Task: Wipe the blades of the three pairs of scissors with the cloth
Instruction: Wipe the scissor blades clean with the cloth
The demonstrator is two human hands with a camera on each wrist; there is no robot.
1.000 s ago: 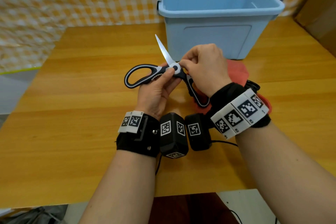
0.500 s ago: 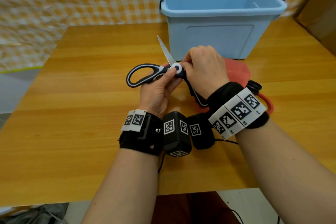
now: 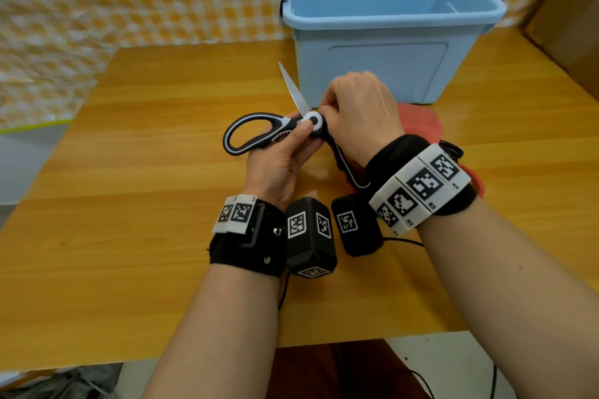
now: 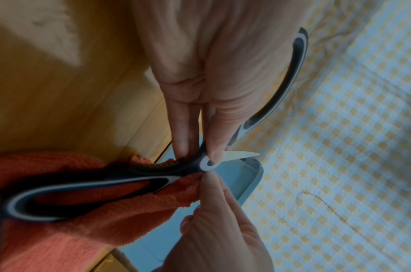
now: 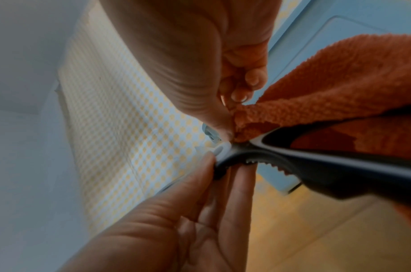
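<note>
Bench (image 3: 136, 236) is carrying the blue tub (image 3: 385, 42), with the orange cloth (image 3: 421, 120) lying just in front of it. Black-and-white scissors (image 3: 259, 131), spread open above the wood, are being steadied by the left hand (image 3: 278, 165), its grip pinching the pivot. The right hand (image 3: 359, 116) is pinching cloth against the hidden blade's base. Next move, likely: drawing the cloth tipward, away from the edge.
</note>
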